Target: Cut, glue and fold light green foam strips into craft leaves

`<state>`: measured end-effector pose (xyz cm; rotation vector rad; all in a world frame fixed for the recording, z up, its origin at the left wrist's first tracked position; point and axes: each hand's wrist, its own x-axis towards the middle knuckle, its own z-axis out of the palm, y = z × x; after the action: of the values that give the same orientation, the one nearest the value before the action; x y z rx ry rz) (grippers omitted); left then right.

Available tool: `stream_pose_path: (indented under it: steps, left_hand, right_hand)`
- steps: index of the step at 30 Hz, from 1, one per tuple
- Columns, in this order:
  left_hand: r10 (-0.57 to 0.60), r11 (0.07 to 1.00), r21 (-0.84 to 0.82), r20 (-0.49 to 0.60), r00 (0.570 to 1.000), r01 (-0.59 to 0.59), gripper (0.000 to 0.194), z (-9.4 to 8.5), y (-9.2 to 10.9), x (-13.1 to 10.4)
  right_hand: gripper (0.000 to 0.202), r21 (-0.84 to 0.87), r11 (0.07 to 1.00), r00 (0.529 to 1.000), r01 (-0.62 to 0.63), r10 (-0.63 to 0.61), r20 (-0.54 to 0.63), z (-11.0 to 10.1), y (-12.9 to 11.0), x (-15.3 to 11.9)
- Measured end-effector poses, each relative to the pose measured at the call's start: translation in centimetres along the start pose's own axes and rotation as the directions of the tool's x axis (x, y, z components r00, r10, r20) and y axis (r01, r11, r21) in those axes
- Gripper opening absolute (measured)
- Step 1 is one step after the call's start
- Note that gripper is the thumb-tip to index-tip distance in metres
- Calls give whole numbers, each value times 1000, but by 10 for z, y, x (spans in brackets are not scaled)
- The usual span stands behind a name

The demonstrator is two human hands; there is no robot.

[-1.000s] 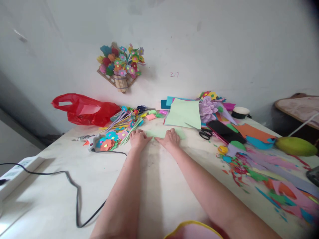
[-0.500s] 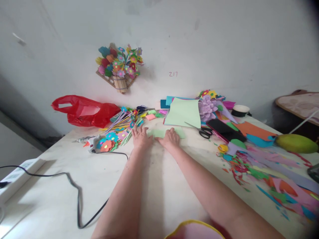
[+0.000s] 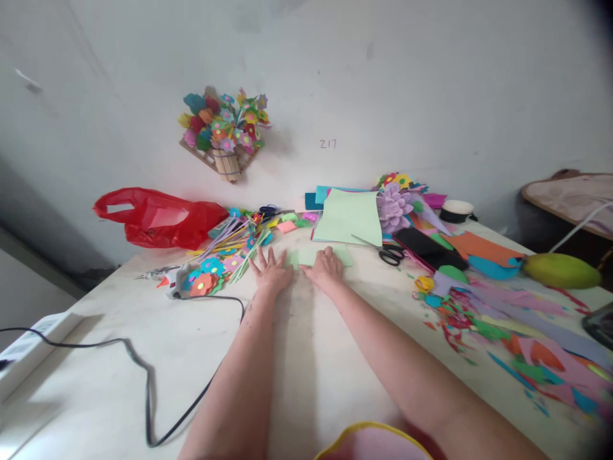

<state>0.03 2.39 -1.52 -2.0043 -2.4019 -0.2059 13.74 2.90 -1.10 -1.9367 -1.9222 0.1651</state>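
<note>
A small pale green sheet (image 3: pixel 306 257) lies flat on the table, stretched between my two hands. My left hand (image 3: pixel 271 271) rests at its left end with the palm down and the fingers spread wide. At the right part of the sheet is my right hand (image 3: pixel 325 268), its fingers curled down onto the sheet and its thumb pointing left along the near edge. Part of the sheet is hidden under both hands. Beyond my left fingertips lie several thin light green sticks (image 3: pixel 251 255).
Scissors (image 3: pixel 390 254) lie beside a larger green sheet (image 3: pixel 348 217). On the left are a glue gun (image 3: pixel 176 282) with a black cord (image 3: pixel 149 396), cut-out flowers (image 3: pixel 208 276) and a red bag (image 3: pixel 165 217). On the right are a phone (image 3: pixel 428 249), colourful scraps (image 3: pixel 460 313) and a mango (image 3: pixel 561 271).
My left fingers have spread wider and lie flatter. My right hand stays pressed on the pale green sheet. The whole view has shifted slightly.
</note>
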Motion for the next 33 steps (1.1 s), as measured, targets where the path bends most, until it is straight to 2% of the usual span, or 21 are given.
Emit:
stream_pose_path:
  steps: [4, 7, 10, 14, 21, 26, 33]
  left_hand:
    - [-39, 999, -14, 64, 997, 40, 55, -2, 0, -1]
    - [-48, 998, -28, 90, 995, 51, 52, -1, -1, 0]
    - [-60, 997, -37, 95, 994, 64, 50, 3, -3, 3]
    - [-77, 996, -45, 79, 994, 80, 48, 7, -5, 5]
    - [-80, 993, -86, 55, 995, 84, 48, 4, -6, 2]
    - [-81, 989, -119, 27, 996, 83, 50, 1, -6, -3]
    - [-129, 984, -125, -5, 992, 128, 51, 1, -6, -6]
  right_hand:
    - [55, 6, 1000, 1000, 14, -14, 27, -3, 5, 3]
    - [49, 13, 1000, 995, 5, -6, 98, -8, 10, 7]
    - [43, 32, 1000, 984, 0, -6, 179, -13, 15, 12]
    - [35, 73, 997, 975, 31, -46, 216, -15, 22, 17]
    - [21, 147, 988, 976, 47, -77, 205, -13, 30, 19]
    - [11, 237, 970, 983, 64, -101, 150, -7, 42, 24]
    - [11, 324, 939, 988, 115, -143, 63, 0, 55, 26]
